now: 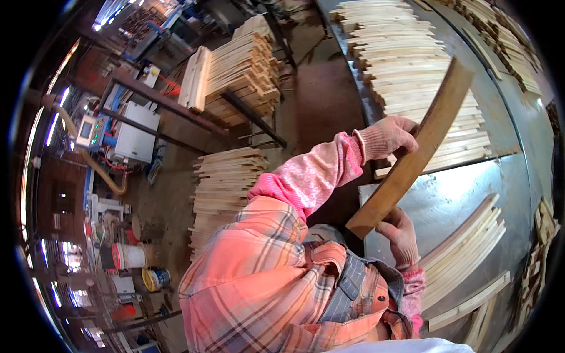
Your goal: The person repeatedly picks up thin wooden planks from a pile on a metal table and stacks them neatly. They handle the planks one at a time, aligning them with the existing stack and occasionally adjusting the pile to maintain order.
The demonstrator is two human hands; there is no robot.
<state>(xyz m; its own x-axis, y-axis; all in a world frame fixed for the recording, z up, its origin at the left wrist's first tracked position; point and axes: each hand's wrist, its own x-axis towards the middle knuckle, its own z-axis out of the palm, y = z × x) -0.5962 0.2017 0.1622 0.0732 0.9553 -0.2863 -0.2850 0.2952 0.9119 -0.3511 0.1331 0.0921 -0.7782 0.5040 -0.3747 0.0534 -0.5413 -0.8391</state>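
A long brown wooden board point(421, 156) is held at a slant above the metal table, its broad face showing. My left hand point(391, 136) grips its left edge around the middle, thumb on the face. Near the board's lower end, my right hand point(400, 236) is closed on its right edge; some of those fingers are hidden behind the wood. Under the board's far part lies a long row of pale wooden strips point(406, 65). Beside my right hand is a smaller group of pale strips point(462, 250).
The metal table point(450, 182) has loose offcuts point(469, 302) at its near right. More wood point(538, 265) lines the right edge. Left of me stand stacked boards point(241, 73) and a lower pile point(226, 182). Buckets point(129, 256) and a control box point(91, 130) are farther left.
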